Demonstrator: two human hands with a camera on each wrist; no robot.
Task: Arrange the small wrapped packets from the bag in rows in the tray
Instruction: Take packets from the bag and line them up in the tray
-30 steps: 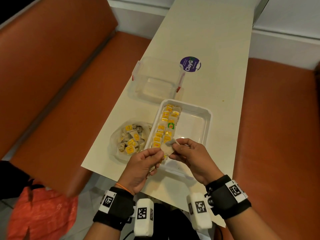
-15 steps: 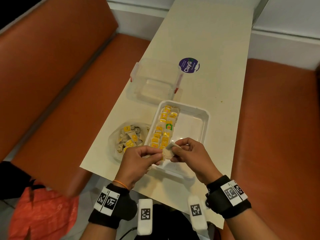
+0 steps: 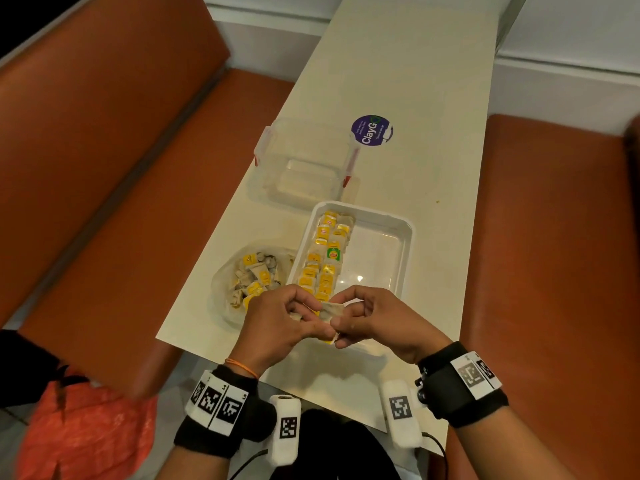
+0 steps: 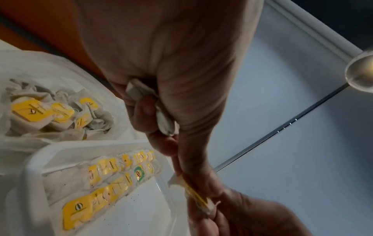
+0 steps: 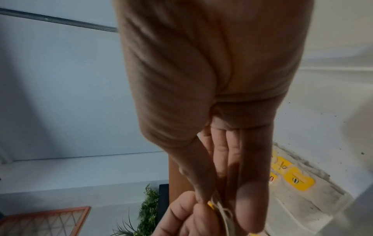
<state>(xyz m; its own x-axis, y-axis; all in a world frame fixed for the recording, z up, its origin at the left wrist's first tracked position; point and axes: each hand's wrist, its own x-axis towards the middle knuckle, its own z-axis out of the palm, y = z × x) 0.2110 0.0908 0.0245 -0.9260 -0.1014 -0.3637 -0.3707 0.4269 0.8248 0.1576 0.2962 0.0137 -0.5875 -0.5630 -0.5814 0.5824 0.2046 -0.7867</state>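
Both hands meet over the near end of a white tray (image 3: 408, 230): the left hand (image 3: 277, 327) and right hand (image 3: 377, 317) pinch one pale wrapped packet (image 3: 331, 311) between them, its label hidden. The left palm also hides a second packet (image 4: 141, 89). Two rows (image 3: 323, 258) fill the tray's left side; the bag (image 3: 225, 292) lies just beside it.

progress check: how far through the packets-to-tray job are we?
Roughly partway. Done: two rows of packets lie along the left side of the white tray; its right side is bare. In hand: left hand and right hand pinch one packet between them above the tray's near end; the left palm holds more. Left: a pile remains in the bag.
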